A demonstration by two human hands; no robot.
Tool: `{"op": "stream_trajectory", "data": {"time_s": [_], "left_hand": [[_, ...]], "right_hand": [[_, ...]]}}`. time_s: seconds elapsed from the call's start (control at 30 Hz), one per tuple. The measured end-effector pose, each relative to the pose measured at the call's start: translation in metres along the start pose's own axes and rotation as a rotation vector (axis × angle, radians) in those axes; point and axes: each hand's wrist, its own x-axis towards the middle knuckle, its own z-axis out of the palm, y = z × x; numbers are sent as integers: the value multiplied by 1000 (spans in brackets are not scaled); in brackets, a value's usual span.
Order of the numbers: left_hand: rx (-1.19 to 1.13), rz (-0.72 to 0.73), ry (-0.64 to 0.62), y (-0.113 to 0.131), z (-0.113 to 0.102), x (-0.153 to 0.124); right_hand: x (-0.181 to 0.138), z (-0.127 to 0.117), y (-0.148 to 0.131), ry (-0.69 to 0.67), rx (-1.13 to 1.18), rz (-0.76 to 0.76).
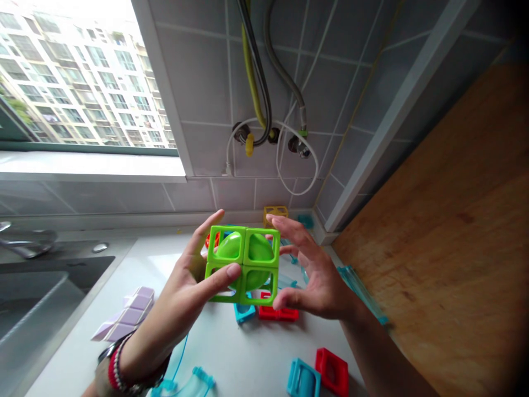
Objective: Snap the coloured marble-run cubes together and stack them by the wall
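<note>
A bright green toy block, made of square open frames with rounded inner surfaces, is held up above the counter. My left hand grips its left side, thumb across the front and index finger stretched up past the top corner. Around the block's right edge my right hand is open, thumb and fingers spread. The right thumb lies by the lower right corner; whether it touches, I cannot tell. Behind and below the green block are a red block and a blue block, both partly hidden.
A blue block and a red block lie at the front right. Pale purple pieces lie left, near the sink. A yellow frame stands by the wall. A wooden panel rises on the right.
</note>
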Motion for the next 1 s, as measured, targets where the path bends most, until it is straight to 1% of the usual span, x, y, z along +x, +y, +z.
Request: {"op": "stream_trajectory", "data": {"time_s": [0.07,0.17,0.23,0.3,0.4,0.53,0.67,0.77,0.87,1.0], "left_hand": [[0,-21,-23,2,0,-2],[1,-55,-38,4,3,-5],[-3,-75,-35,5,5,-6],[-5,-87,-24,4,7,-7],[-2,-97,-30,4,8,-7],[11,-108,-30,3,8,-8],[29,-119,-49,4,4,-7],[60,-126,-46,3,1,-5],[135,-135,-31,3,-1,-3],[219,-104,-87,3,-3,0]], "right_hand": [[-2,-2,-2,-84,-85,-74],[-6,1,-5,-164,-144,-105],[-8,4,-6,-151,-191,-109],[-8,7,-6,-104,-231,-135],[-6,10,-3,-60,-249,-198],[-3,13,1,-36,-243,-286],[-3,16,3,-28,-265,-286],[-3,15,2,-36,-297,-288],[-2,13,2,-80,-343,-286],[-1,13,4,-120,-371,-296]]}}
